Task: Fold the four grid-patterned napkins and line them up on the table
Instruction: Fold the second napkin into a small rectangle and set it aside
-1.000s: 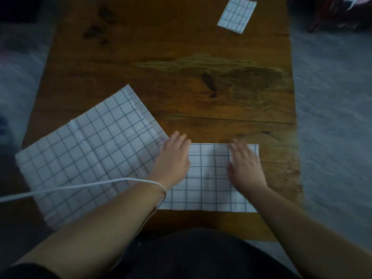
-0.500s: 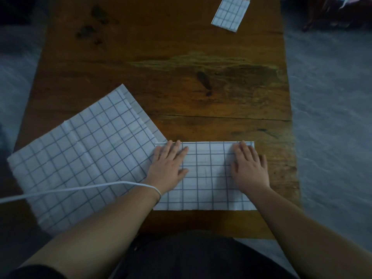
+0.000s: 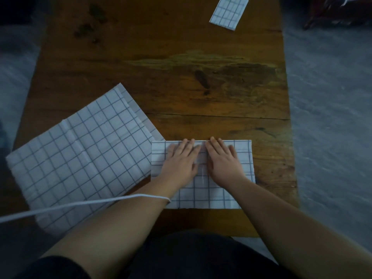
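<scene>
Here my left hand (image 3: pixel 180 161) and right hand (image 3: pixel 223 159) lie flat, fingers straight, side by side on the half-folded napkin (image 3: pixel 239 158) near me on the table (image 3: pixel 181 87).

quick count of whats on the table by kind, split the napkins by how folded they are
small folded napkin: 1
half-folded napkin, pressed flat under both hands: 1
unfolded napkins, the lower showing only as an edge strip: 2
left hand and right hand: 2
total: 6
</scene>
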A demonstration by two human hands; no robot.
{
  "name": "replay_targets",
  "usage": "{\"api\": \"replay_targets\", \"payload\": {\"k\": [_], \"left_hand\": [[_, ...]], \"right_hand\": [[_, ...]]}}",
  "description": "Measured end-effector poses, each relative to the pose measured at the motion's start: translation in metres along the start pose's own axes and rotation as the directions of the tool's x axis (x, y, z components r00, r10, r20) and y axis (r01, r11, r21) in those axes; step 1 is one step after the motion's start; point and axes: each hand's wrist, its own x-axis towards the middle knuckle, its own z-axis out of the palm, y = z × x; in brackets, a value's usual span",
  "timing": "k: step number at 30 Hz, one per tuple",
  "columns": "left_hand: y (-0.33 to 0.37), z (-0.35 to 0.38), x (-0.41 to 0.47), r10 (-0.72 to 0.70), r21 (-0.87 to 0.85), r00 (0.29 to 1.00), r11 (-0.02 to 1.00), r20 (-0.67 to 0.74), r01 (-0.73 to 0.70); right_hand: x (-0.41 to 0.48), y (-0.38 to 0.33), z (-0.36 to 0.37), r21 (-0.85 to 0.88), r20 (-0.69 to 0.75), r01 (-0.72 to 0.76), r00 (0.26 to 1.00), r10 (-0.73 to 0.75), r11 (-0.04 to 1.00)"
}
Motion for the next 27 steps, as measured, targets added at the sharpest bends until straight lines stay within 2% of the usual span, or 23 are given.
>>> {"api": "replay_targets", "payload": {"k": [3,7,12,15,17,20,23,27], "left_hand": [[-0.027,0.002,-0.013,-0.01,0.015,1.0,1.0,-0.012,0.01],[-0.06,-0.002,-0.027,-0.111,0.03,0.993,0.993,-0.028,0.112],[-0.075,-0.003,-0.034,-0.17,0.038,0.984,0.984,-0.053,0.172],[-0.061,-0.018,-0.027,-0.146,-0.061,0.978,0.989,-0.148,0.139],[-0.05,-0.031,-0.012,-0.093,-0.157,0.979,0.985,-0.182,0.064],[-0.031,-0.048,0.019,0.001,-0.282,0.992,0.959,-0.13,-0.038],[-0.011,-0.058,0.041,0.003,-0.345,0.999,0.938,-0.04,-0.016],[0.0,-0.059,0.053,-0.037,-0.355,0.999,0.934,0.019,0.041]], "right_hand": [[-0.008,0.034,-0.002,-0.022,0.004,-0.022,1.0,0.022,1.0],[-0.021,0.074,-0.006,0.02,-0.022,-0.143,0.989,0.144,0.989],[-0.023,0.08,-0.012,0.094,-0.066,-0.22,0.972,0.227,0.971],[-0.011,0.075,-0.025,0.149,-0.111,-0.266,0.952,0.284,0.952],[-0.001,0.074,-0.034,0.165,-0.103,-0.311,0.938,0.33,0.936],[0.01,0.072,-0.047,0.183,-0.08,-0.343,0.929,0.362,0.921],[0.013,0.068,-0.054,0.172,-0.013,-0.351,0.933,0.358,0.92],[0.002,0.062,-0.061,0.399,-0.009,-0.344,0.926,0.379,0.85]]}}
